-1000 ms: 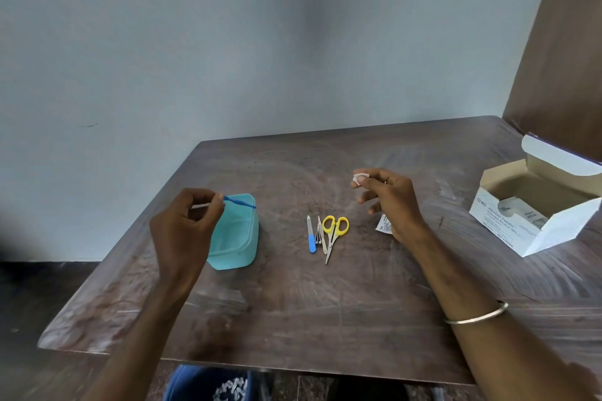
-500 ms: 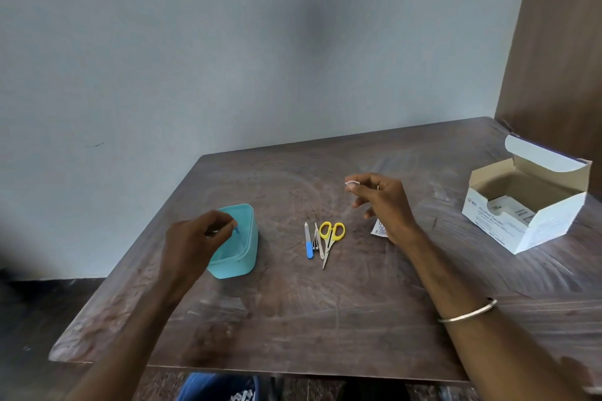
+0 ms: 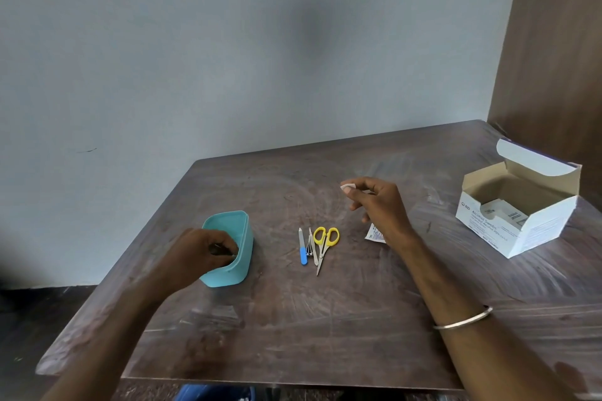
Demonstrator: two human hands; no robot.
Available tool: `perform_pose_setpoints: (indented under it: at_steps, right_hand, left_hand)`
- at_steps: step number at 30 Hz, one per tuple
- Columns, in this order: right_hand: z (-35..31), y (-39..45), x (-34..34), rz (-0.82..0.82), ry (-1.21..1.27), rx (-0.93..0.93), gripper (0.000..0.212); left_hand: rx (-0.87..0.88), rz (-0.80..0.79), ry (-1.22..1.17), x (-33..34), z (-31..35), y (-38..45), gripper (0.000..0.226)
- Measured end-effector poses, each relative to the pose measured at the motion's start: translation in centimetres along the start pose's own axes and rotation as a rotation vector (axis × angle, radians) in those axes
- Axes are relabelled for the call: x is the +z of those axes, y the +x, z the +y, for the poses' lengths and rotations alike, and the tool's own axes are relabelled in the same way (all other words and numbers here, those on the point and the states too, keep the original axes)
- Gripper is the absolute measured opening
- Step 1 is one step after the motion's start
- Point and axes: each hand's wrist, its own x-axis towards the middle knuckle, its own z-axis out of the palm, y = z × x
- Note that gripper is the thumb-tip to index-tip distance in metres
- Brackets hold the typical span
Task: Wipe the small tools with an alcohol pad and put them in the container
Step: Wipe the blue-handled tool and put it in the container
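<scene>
A teal plastic container (image 3: 245, 239) stands on the left part of the brown table (image 3: 325, 319). My left hand (image 3: 198, 254) is over its near rim, fingers curled down inside; whatever they hold is hidden. My right hand (image 3: 379, 205) hovers above the table's middle and pinches a small white alcohol pad (image 3: 347, 187) between thumb and forefinger. Between the hands three small tools lie side by side: a blue-handled nail file (image 3: 303, 247), a thin metal tool (image 3: 312, 246) and yellow-handled scissors (image 3: 325, 239).
A torn pad wrapper (image 3: 374, 234) lies under my right wrist. An open white box of alcohol swabs (image 3: 518, 215) stands at the right edge. A grey wall runs behind the table, and a brown panel (image 3: 553, 58) stands at the back right.
My left hand came down from above the container, where it held a thin blue-tipped tool, into the container's near end. My right hand stayed in place with the pad.
</scene>
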Motion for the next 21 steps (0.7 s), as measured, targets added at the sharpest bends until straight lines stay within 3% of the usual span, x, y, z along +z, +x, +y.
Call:
perform_pose_setpoints:
  at_steps: [3, 6, 9, 11, 14, 21]
  right_hand:
    - [0.0, 0.0, 0.0, 0.004, 0.0, -0.004, 0.008]
    - [0.0, 0.1, 0.0, 0.012, 0.003, -0.007, 0.009]
    - [0.1, 0.1, 0.0, 0.01, -0.006, -0.006, 0.009]
    - [0.2, 0.2, 0.1, 0.008, -0.019, -0.011, 0.008]
    - [0.2, 0.2, 0.1, 0.005, -0.033, -0.01, 0.008]
    - [0.6, 0.2, 0.1, -0.009, -0.077, -0.031, 0.006]
  left_hand:
    - [-0.026, 0.055, -0.035, -0.1, 0.7, 0.2, 0.024]
    - [-0.019, 0.296, -0.082, -0.1, 2.0, 0.2, 0.018]
    - [0.08, 0.532, 0.028, 0.5, 4.3, 0.2, 0.016]
    - [0.134, 0.6, 0.104, 1.2, 6.4, 0.4, 0.014]
    - [0.09, 0.504, 0.073, 2.8, 9.3, 1.2, 0.013]
    - [-0.22, 0.143, 0.03, 6.2, 11.0, 3.6, 0.027]
